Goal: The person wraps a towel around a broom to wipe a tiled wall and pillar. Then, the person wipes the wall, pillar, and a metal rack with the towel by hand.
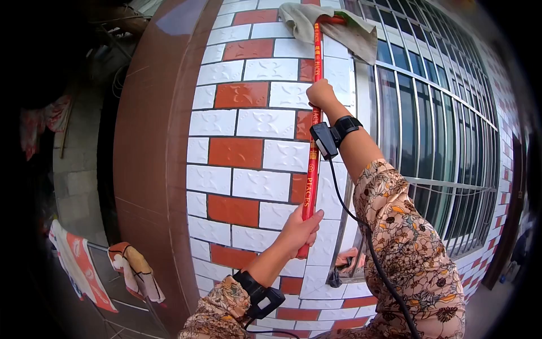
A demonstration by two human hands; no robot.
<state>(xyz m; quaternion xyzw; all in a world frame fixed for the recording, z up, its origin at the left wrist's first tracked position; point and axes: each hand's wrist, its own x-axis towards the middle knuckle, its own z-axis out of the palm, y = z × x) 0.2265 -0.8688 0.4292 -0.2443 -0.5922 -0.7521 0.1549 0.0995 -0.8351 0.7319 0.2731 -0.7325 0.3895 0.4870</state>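
Wrapped round the red pole (310, 183), my right hand (322, 94) high and left hand (300, 230) near its foot, before the tiled wall (217, 123), cloth (298, 22) draped on top: likely light, stiff, slick, best held two-handed, hands well apart.

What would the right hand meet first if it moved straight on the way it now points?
Probably the tiled wall, behind the red pole that the right hand grips; the gap's depth is unclear from this view.
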